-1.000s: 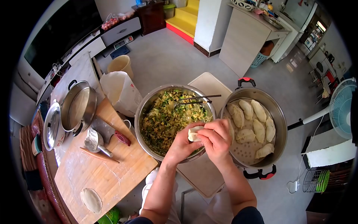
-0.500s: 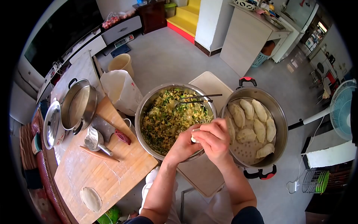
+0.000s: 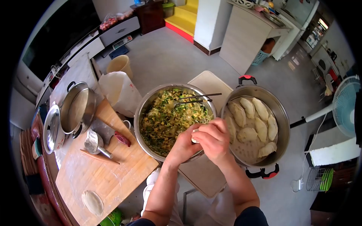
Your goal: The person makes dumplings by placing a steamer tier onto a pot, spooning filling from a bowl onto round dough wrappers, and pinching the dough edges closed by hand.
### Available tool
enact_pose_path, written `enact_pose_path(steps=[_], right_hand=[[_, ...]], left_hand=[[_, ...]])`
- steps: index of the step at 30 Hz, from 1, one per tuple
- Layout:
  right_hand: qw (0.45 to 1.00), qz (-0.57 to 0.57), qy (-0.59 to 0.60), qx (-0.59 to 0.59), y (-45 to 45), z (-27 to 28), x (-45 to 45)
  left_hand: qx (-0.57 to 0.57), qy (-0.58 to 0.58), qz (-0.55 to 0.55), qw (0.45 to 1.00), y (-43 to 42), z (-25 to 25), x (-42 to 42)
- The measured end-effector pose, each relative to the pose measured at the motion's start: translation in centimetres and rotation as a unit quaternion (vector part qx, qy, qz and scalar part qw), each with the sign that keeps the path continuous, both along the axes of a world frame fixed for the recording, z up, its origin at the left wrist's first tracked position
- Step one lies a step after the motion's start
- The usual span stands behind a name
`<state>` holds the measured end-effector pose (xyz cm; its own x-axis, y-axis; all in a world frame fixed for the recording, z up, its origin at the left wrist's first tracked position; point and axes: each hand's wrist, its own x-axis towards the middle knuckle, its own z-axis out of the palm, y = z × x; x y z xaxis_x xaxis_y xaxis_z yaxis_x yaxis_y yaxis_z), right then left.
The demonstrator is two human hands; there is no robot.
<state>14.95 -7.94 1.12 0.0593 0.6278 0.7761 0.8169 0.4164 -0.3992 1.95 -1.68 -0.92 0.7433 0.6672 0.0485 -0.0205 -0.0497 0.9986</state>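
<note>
- Left hand [image 3: 183, 145] and right hand [image 3: 215, 141]: held together over the near edge of the bowl; fingers of both closed around a small dumpling [image 3: 194, 136], which is largely hidden by them;
- Mixing bowl [image 3: 138, 126], metal: set on a beige worktop [image 3: 203, 181]; filled with a chopped green-and-yellow filling [image 3: 162, 122]; a pair of dark chopsticks [image 3: 203, 95] rested in it, ends laid past the rim;
- Pot [image 3: 283, 126], two-handled: placed to the right of the bowl; shaped dumplings [image 3: 261, 129] laid on its perforated plate;
- Wooden board [image 3: 132, 167], flour-dusted: placed at left; occupied by a pale dough round [image 3: 92, 202], a rolling pin [image 3: 99, 156] and a metal scoop [image 3: 94, 142]
</note>
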Motion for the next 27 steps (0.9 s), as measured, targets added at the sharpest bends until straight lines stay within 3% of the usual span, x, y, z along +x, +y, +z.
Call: enact_pose_path(steps=[3, 7, 11, 17, 23, 26, 27], right_hand=[[0.997, 0.046, -0.037, -0.053, -0.2, 0.7, 1.1], [0.968, 0.103, 0.22, -0.058, -0.9, 2.1, 2.7], [0.97, 0.11, 0.207, -0.059, -1.7, 3.4, 1.6], [0.994, 0.063, 0.078, -0.031, -2.9, 6.2, -1.9], [0.989, 0.087, 0.123, 0.001, -5.3, 8.8, -4.8], [0.97, 0.083, 0.227, 0.015, -6.7, 13.2, -7.9], [0.979, 0.085, 0.182, 0.011, -7.2, 14.2, -8.2]], left_hand=[[-0.017, -0.051, -0.012, 0.998, 0.2, -0.3, 0.1], [-0.243, -0.229, -0.009, 0.943, 0.4, -0.7, -0.4], [-0.313, -0.32, -0.022, 0.894, -0.5, 1.6, -0.9], [-0.23, -0.284, 0.003, 0.931, -3.0, 3.9, -3.0], [-0.167, -0.25, 0.014, 0.954, -5.8, 8.2, -5.7], [-0.164, -0.256, 0.02, 0.952, -7.1, 10.1, -7.3], [-0.154, -0.255, 0.017, 0.954, -7.5, 10.7, -7.9]])
